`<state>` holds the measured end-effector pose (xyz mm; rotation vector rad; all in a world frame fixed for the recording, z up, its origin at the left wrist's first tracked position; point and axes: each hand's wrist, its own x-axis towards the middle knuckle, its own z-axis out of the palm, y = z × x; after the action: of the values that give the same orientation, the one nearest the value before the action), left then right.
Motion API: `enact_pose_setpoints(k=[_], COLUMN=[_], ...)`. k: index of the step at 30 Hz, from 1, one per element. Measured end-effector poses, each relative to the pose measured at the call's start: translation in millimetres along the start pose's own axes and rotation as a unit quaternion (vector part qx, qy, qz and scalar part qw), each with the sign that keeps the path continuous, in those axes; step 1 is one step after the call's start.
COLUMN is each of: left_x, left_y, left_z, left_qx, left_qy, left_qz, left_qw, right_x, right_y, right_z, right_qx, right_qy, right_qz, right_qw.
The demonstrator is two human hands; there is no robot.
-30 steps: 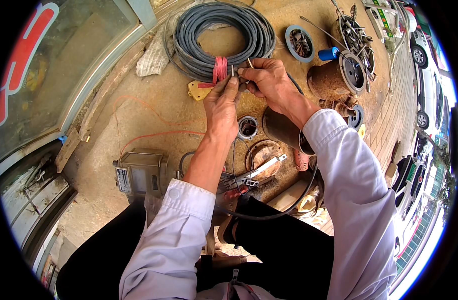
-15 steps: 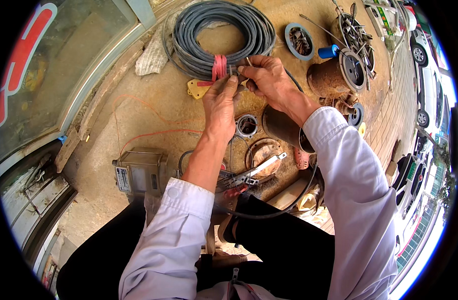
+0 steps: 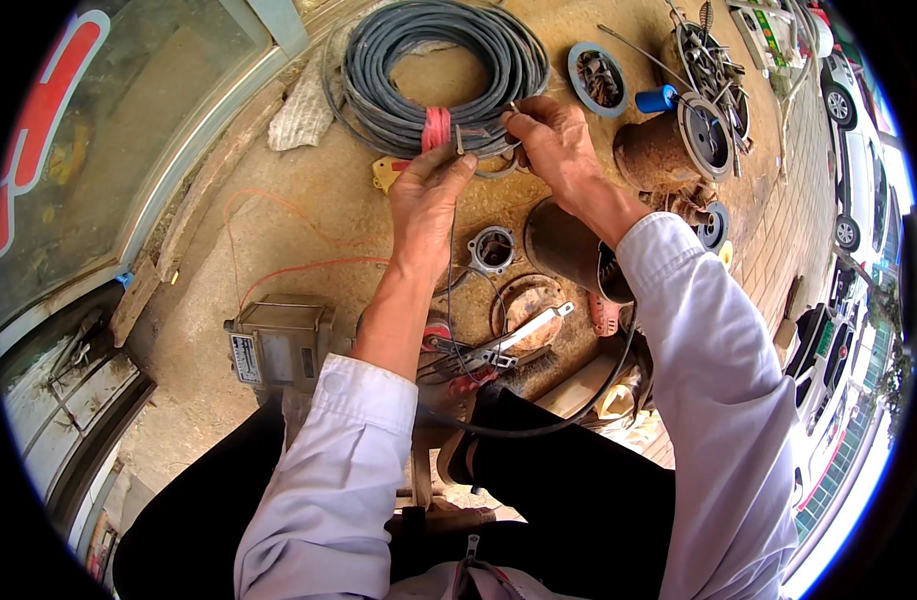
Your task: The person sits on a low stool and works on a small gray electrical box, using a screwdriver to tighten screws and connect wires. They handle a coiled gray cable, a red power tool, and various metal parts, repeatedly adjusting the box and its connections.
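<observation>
Pinching a slim, straight, pale-grey piece point(image 3: 459, 140) upright between thumb and fingers of the left hand point(image 3: 426, 205), with a thin, dark, flexible wire point(image 3: 451, 240) trailing below. Clamping a small, slender, pale-tipped piece point(image 3: 513, 106) in the right hand point(image 3: 560, 148), nearby. Holding both before the near edge of a large, round, dark-grey cable coil point(image 3: 373, 75) tied with pink band point(image 3: 436, 128).
</observation>
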<state>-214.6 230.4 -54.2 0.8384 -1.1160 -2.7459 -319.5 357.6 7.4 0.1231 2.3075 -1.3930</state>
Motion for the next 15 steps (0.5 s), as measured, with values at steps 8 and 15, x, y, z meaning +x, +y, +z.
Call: enact_pose_setpoints(k=[8, 15], left_x=[11.9, -12.9], left_y=[21.2, 50.9], left_z=[-39.8, -48.2], left_qx=[0.097, 0.164], left_qy=[0.104, 0.158], left_qz=[0.012, 0.031], left_qw=[0.99, 0.973], right_x=[-34.1, -56.6], right_y=[10.1, 56.1], right_z=[-16.4, -21.1], right_qx=[-0.009, -0.325], right_qy=[-0.137, -0.275], right_qz=[0.064, -0.118], right_qw=[0.988, 0.897])
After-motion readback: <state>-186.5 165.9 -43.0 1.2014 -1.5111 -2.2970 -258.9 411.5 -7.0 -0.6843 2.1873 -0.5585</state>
